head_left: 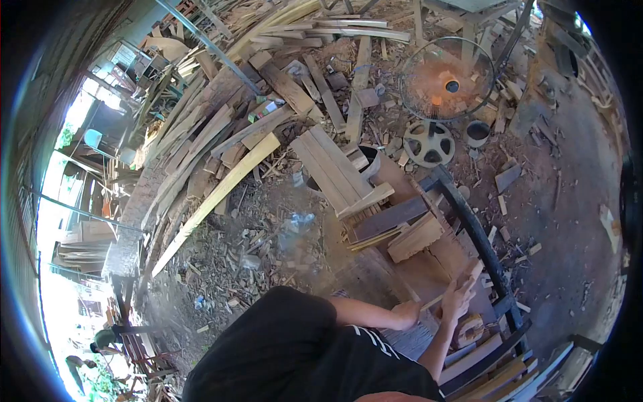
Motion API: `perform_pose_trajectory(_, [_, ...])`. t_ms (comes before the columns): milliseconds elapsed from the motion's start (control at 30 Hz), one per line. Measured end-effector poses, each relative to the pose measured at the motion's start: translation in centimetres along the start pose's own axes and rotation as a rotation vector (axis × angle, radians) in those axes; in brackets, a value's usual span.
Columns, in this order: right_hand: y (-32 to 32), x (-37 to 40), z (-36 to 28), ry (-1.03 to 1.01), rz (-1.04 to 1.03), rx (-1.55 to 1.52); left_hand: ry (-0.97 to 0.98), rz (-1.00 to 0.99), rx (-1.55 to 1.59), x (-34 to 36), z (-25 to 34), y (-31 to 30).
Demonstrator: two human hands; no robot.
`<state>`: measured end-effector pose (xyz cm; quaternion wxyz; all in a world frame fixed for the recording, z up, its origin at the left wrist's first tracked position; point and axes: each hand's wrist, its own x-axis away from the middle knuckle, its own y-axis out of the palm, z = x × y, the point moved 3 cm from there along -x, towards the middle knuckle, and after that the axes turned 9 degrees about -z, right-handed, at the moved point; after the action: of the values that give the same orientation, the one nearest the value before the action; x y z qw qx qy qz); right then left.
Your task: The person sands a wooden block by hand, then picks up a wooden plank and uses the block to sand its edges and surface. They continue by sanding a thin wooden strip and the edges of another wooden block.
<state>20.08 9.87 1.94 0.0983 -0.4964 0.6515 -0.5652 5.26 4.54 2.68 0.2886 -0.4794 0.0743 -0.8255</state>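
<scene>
Reaching in from the left, my left hand [406, 314] has its fingers closed at the near end of a thin strip [432, 303]; they are too small to make out fully. My right hand [457, 300], just to the right, is closed round a light wooden piece [475, 270] that points up and right. The strip lies between the two hands. Below them is a grey, grained board [410, 340]. A wooden piece with a round cut-out [469, 331] sits right beside my right forearm.
A dark curved frame [472, 224] runs along the right of the work area. Beyond are stacked boards [329, 167], a dark plank [390, 218], a spoked wheel [429, 143] and a round wire-rimmed object [447, 79]. Long planks and scraps cover the left ground. People appear far at lower left.
</scene>
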Motion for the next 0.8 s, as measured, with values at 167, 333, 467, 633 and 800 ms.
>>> perform_pose_trajectory(167, [0.5, -6.4, 2.7, 0.002, -0.026, -0.074, -0.029, -0.037, 0.024, 0.4, 0.2, -0.3])
perform_pose_trajectory(333, [-0.1, -0.6, 0.4, -0.009, -0.030, 0.023, -0.088, -0.065, 0.086, 0.6, 0.6, -1.1])
perform_pose_trajectory(467, [-0.7, -3.4, 0.7, -0.043, 0.022, 0.025, -0.038, -0.015, 0.031, -1.2, -1.0, 1.4])
perform_pose_trajectory(633, [0.4, -3.7, 2.0, -0.021, -0.029, -0.012, -0.026, -0.008, 0.009, 0.3, 0.2, -0.2])
perform_pose_trajectory(800, [0.1, -0.5, 0.4, -0.049, 0.013, 0.018, -0.060, -0.091, 0.129, 0.3, -0.2, 0.2])
